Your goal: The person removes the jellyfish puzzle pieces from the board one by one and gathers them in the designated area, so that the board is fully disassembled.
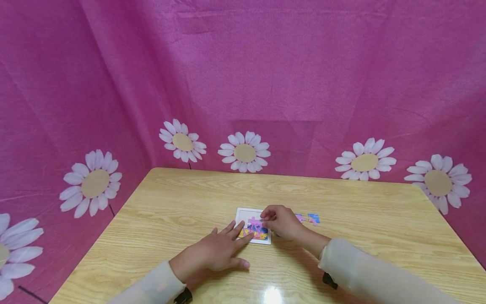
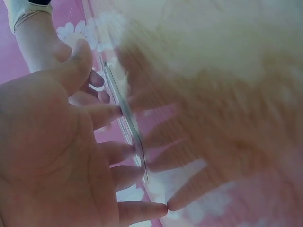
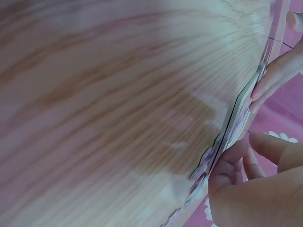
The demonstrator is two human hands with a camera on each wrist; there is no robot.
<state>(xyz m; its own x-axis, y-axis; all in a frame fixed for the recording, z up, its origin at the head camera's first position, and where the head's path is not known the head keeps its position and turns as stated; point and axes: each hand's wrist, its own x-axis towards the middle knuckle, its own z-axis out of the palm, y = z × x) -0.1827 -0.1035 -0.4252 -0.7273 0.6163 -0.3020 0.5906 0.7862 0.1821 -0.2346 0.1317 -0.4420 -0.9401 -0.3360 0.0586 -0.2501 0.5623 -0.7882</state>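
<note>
Near side of the jigsaw tray (image 1: 262, 242): two pale sleeves (image 1: 364, 264) extend toward it over the wood-grain table (image 1: 171, 202). The left hand (image 1: 218, 251) lies at the tray's near-left corner, fingers straight and spread, fingertips over the frame and puzzle. Within the white frame, the partly assembled jigsaw puzzle (image 1: 258, 228) occupies the near portion. The right hand (image 1: 282, 221) is positioned over the tray's right edge, fingers bent, thumb close to forefinger; whether a piece is pinched between them cannot be determined. Loose jigsaw pieces (image 1: 314, 217) lie right of the tray. Beyond the tray hangs daisy-print pink cloth (image 1: 281, 76).
</note>
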